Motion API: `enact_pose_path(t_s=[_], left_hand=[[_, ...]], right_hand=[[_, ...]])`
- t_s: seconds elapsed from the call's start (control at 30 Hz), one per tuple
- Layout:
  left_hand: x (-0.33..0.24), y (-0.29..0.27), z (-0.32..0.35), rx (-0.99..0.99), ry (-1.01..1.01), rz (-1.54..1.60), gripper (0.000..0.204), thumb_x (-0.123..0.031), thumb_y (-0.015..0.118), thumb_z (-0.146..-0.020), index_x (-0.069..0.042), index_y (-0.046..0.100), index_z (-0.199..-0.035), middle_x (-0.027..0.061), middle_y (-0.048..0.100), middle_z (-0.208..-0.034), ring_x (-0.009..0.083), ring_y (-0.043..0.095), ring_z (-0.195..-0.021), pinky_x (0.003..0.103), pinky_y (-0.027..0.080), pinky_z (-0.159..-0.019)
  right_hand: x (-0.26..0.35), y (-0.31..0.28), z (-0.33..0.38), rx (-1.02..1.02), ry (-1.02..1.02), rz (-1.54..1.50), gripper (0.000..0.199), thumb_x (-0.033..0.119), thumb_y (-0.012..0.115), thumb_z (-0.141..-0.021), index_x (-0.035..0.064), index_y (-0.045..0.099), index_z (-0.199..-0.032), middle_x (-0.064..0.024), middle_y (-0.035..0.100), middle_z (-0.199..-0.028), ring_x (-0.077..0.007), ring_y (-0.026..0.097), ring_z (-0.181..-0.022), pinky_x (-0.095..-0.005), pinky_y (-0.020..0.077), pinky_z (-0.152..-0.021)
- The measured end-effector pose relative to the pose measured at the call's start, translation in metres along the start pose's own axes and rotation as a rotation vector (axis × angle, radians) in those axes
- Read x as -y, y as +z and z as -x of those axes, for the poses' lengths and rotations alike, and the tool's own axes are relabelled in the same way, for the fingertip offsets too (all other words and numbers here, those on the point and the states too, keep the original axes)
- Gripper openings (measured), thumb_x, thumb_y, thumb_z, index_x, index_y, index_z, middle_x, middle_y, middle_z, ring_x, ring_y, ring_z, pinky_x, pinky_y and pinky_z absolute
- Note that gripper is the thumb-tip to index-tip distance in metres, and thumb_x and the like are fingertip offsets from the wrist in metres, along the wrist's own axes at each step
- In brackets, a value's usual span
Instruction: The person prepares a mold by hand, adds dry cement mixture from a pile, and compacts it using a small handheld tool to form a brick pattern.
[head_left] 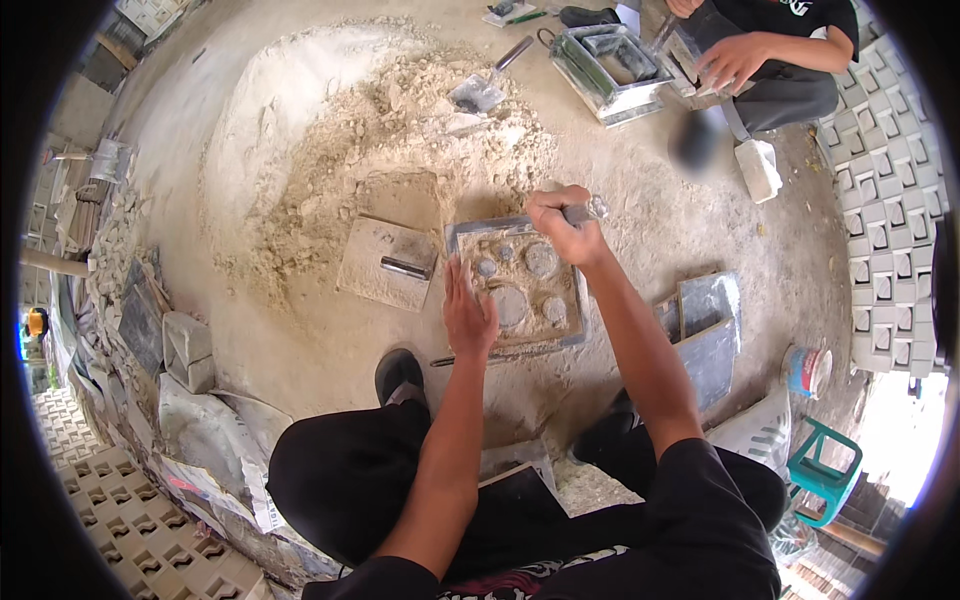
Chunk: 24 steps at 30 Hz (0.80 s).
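**Packing step by the look of it: right clenched on a handle, left flat**

Your right grip (566,226) is clenched round a tool handle (580,213), above the far-right corner of the shallow frame. The working end is hidden, so can't tell which tool it is or whether it's in contact.

Your left grip (468,312) grasps nothing: palm down, fingers extended, on the frame's left edge. Reads as steadying.

The frame (545,346) lies flat on the ground (300,340) in front of you, between your feet and the pile. Inside: sandy powder around several round forms, e.g. the big near one (508,306) and the far-right one (541,261). Loose crumbs sit on and between them, so I'd call the fill not yet levelled.

My read: you're working powder into the gaps. Next move calls for a steady left hold, firm even strokes along edges and corners, and care not to knock the forms.

Further out: flat float (368,284) just left of the frame, powder pile (400,120) beyond, trowel (478,94) on its far side, grey panels (706,362) off right.
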<state>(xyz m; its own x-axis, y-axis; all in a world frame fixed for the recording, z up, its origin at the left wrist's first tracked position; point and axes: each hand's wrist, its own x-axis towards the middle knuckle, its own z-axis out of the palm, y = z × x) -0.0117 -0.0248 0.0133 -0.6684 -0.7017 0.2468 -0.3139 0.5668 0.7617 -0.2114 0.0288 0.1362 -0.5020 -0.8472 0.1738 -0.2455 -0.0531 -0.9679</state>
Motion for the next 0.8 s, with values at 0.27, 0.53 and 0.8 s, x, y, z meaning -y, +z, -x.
enact_pose_path(t_s=[0.27, 0.53, 0.8], left_hand=[[-0.001, 0.003, -0.002, -0.028, 0.021, -0.024, 0.059, -0.015, 0.048, -0.081, 0.001, 0.036, -0.137, 0.0227, 0.034, -0.145, 0.0397, 0.031, -0.136, 0.046, 0.031, -0.109], [0.003, 0.004, 0.001, -0.026, 0.026, -0.017, 0.06, -0.013, 0.048, -0.08, 0.001, 0.037, -0.137, 0.0229, 0.034, -0.145, 0.0392, 0.031, -0.136, 0.044, 0.03, -0.11], [-0.005, 0.004, -0.004, -0.019, 0.057, -0.01, 0.056, -0.016, 0.044, -0.085, 0.001, 0.036, -0.137, 0.023, 0.033, -0.145, 0.0388, 0.029, -0.136, 0.044, 0.026, -0.112]], right_hand=[[0.035, 0.01, -0.019, -0.469, 0.106, -0.051, 0.043, 0.014, 0.056, -0.094, 0.0093, 0.04, -0.054, 0.0035, 0.04, -0.05, -0.006, 0.034, -0.044, -0.0269, 0.0253, -0.041], [0.078, 0.011, 0.004, -0.787, -0.065, -0.276, 0.043, 0.016, 0.056, -0.095, 0.0083, 0.042, -0.055, 0.0044, 0.038, -0.05, -0.0049, 0.032, -0.043, -0.0271, 0.0218, -0.04], [0.013, 0.013, 0.007, -0.82, -0.034, -0.126, 0.042, 0.012, 0.054, -0.094, 0.0092, 0.04, -0.055, 0.0044, 0.038, -0.051, -0.0053, 0.031, -0.044, -0.027, 0.0224, -0.042]])
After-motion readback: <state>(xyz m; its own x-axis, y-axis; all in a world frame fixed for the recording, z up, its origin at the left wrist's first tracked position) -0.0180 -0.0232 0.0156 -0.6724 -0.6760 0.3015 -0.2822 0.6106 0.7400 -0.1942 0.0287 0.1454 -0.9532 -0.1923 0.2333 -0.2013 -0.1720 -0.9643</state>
